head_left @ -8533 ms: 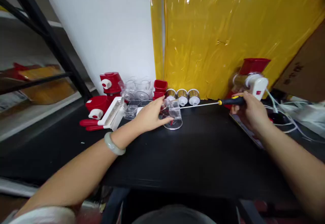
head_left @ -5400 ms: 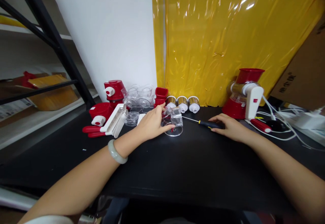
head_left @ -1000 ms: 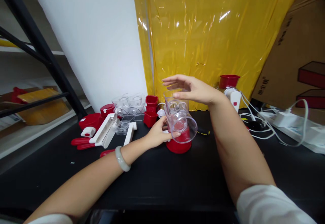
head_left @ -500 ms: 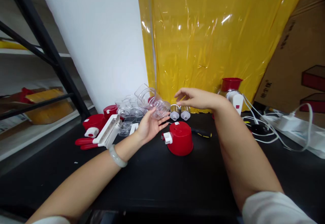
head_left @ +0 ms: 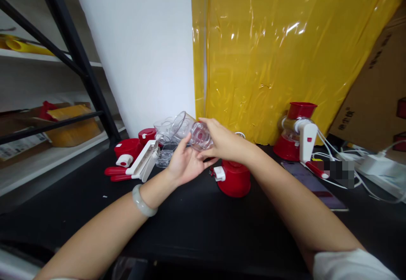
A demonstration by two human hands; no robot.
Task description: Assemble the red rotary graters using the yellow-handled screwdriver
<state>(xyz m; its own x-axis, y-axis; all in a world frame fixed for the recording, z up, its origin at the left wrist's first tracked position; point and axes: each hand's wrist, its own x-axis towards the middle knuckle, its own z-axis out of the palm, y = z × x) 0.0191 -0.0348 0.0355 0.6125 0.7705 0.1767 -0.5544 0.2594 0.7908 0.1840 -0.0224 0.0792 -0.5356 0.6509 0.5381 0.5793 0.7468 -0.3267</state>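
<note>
A clear plastic grater housing (head_left: 200,136) is held up between both hands, its wide round opening tilted up to the left. My left hand (head_left: 187,163) is palm up under it, thumb against its near side. From the right, the fingers of my right hand (head_left: 218,138) curl around its other end. Just below and right of the hands, a red base (head_left: 234,182) with a white knob sits on the black table. Behind my right hand only the rim of a grater drum (head_left: 240,135) shows.
At left lie more red bases (head_left: 127,148), white crank handles (head_left: 142,161) with red grips, and clear parts (head_left: 164,156). An assembled rotary grater (head_left: 307,140) stands at right beside a dark flat tablet-like device (head_left: 317,189), white cables and a power strip (head_left: 380,178).
My right hand has come down and left onto the clear housing, which was in my left hand alone. The housing has turned slightly. The view has shifted, showing more of the right side.
</note>
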